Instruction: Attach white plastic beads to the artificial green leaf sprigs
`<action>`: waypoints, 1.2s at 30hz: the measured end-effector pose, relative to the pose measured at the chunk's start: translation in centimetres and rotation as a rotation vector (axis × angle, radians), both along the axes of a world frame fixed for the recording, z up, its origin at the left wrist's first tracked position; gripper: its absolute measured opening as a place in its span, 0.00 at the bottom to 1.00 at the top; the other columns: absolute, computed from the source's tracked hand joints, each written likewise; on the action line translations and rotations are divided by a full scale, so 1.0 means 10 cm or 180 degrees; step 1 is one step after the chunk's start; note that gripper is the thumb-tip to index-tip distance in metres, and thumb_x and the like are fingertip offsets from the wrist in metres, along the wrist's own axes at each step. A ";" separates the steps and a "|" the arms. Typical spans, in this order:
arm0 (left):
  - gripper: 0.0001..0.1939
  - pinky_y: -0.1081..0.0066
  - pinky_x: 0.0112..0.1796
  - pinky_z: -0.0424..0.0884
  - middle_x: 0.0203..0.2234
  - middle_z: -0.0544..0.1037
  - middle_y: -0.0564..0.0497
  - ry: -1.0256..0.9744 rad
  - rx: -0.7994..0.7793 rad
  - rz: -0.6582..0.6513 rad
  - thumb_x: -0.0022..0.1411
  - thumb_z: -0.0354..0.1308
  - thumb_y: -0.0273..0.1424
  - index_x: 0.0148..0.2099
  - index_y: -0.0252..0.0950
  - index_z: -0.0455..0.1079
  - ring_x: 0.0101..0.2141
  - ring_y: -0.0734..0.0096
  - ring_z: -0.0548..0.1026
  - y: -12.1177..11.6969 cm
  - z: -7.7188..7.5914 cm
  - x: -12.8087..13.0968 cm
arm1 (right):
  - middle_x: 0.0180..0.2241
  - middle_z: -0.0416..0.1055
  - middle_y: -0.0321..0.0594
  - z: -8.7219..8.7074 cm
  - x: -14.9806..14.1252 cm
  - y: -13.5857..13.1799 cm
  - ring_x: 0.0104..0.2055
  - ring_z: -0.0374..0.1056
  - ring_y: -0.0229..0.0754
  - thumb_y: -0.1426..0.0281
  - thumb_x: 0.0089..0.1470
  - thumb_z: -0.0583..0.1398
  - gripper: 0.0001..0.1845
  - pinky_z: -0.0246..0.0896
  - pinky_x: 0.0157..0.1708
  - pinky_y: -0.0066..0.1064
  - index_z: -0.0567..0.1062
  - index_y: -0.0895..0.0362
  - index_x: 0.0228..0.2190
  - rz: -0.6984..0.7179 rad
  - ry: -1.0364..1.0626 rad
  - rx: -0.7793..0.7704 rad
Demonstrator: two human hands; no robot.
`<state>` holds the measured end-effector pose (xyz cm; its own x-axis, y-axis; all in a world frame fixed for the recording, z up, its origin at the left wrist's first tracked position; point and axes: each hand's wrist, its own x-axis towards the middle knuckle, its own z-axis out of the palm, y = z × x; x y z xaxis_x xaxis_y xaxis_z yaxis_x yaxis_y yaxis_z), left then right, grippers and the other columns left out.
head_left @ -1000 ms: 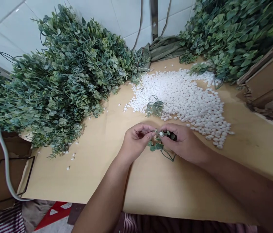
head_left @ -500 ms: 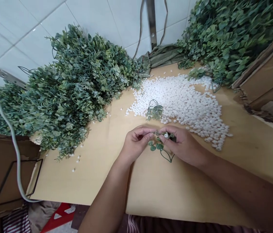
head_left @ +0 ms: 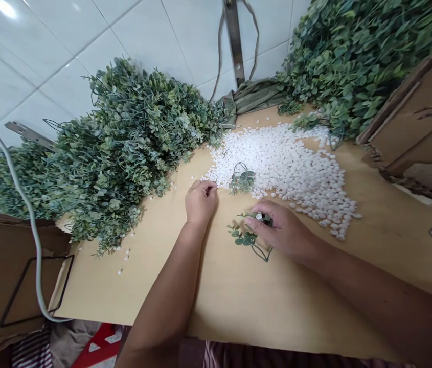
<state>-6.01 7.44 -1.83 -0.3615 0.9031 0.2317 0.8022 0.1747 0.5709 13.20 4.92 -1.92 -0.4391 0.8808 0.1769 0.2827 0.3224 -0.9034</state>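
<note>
My right hand [head_left: 282, 232] pinches a small green leafy sprig [head_left: 247, 236] with a white bead at its top, held just above the tan tabletop [head_left: 239, 296]. My left hand [head_left: 199, 200] reaches to the near edge of the heap of white beads [head_left: 288, 163], its fingertips curled together at the beads; what they hold is too small to see. A second loose sprig [head_left: 242, 180] lies on the heap's edge, just right of my left hand.
A large pile of green sprigs [head_left: 116, 148] fills the left rear, another pile [head_left: 338, 56] the right rear. Cardboard boxes stand at the right [head_left: 418, 122] and the lower left [head_left: 4, 266]. A grey cable [head_left: 27, 214] hangs at left. Stray beads dot the table.
My left hand has let go of the sprig and moved up and left to the edge of the bead heap. My right hand still holds the sprig. The view has tilted upward slightly.
</note>
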 end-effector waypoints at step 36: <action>0.15 0.77 0.24 0.64 0.16 0.74 0.56 -0.4213 -0.0423 -0.0482 0.32 0.73 0.34 0.24 0.34 0.75 0.19 0.81 0.68 -0.68 0.20 0.42 | 0.21 0.72 0.38 0.18 0.01 -0.07 0.23 0.69 0.37 0.68 0.47 0.58 0.08 0.67 0.23 0.26 0.71 0.59 0.22 0.0212 0.0707 -0.0953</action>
<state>-1.85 0.68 0.18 -0.1392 0.9422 -0.3049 -0.3215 0.2482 0.9138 13.31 4.26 -0.14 -0.4769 0.8789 0.0135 0.0566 0.0460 -0.9973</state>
